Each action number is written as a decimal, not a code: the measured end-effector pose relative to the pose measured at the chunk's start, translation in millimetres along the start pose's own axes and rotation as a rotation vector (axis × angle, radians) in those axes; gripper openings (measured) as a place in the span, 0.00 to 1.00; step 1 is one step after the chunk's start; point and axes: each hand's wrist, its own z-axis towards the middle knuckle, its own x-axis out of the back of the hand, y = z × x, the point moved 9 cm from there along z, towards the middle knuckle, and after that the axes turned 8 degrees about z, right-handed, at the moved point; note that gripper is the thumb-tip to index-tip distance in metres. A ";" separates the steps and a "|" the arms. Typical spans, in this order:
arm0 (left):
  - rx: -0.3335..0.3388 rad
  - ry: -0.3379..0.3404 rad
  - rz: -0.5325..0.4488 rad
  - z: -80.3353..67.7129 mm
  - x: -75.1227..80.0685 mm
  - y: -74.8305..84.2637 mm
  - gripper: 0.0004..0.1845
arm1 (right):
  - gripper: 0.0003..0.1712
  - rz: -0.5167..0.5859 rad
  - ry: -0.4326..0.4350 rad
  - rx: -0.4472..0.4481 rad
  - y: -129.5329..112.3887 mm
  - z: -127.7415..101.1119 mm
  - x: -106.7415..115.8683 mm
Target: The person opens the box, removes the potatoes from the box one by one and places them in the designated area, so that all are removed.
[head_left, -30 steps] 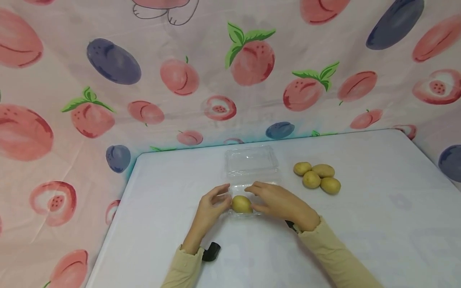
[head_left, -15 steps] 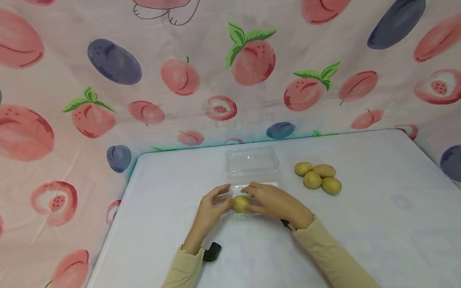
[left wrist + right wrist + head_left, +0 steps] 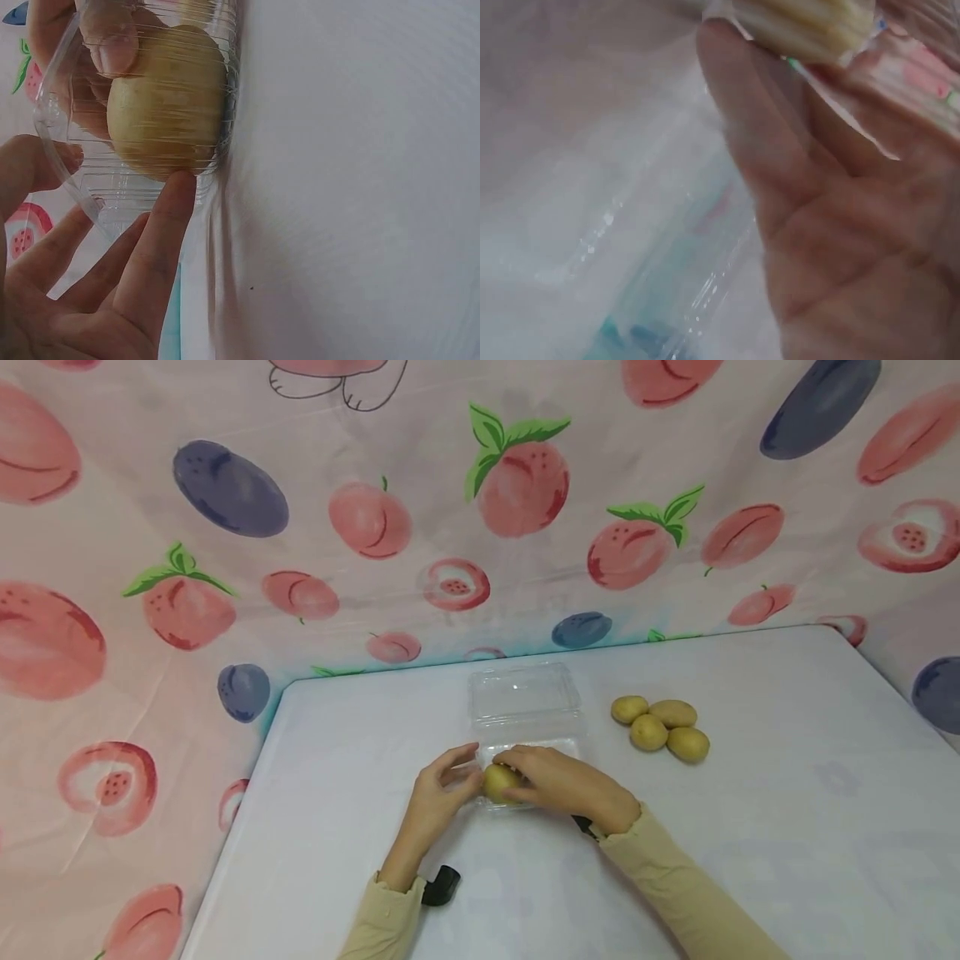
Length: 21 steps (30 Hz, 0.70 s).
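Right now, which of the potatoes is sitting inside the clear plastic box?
The potato between both hands, inside the clear box. The other four potatoes lie clustered on the bare table to the right, untouched.

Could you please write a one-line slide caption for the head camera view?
Right hand places a potato in a clear plastic clamshell box, left hand steadying it; four potatoes wait nearby.
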 end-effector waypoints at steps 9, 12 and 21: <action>0.010 0.006 0.025 0.4 0.2 -1.8 0.24 | 0.19 0.027 -0.008 0.002 -1.2 1.9 -2.0; 0.007 0.005 0.030 0.5 -0.1 -1.6 0.24 | 0.18 0.042 -0.002 0.005 -1.5 2.3 -1.0; 0.017 0.012 0.023 -0.3 0.2 -2.7 0.24 | 0.22 0.029 0.018 -0.003 0.7 1.0 1.7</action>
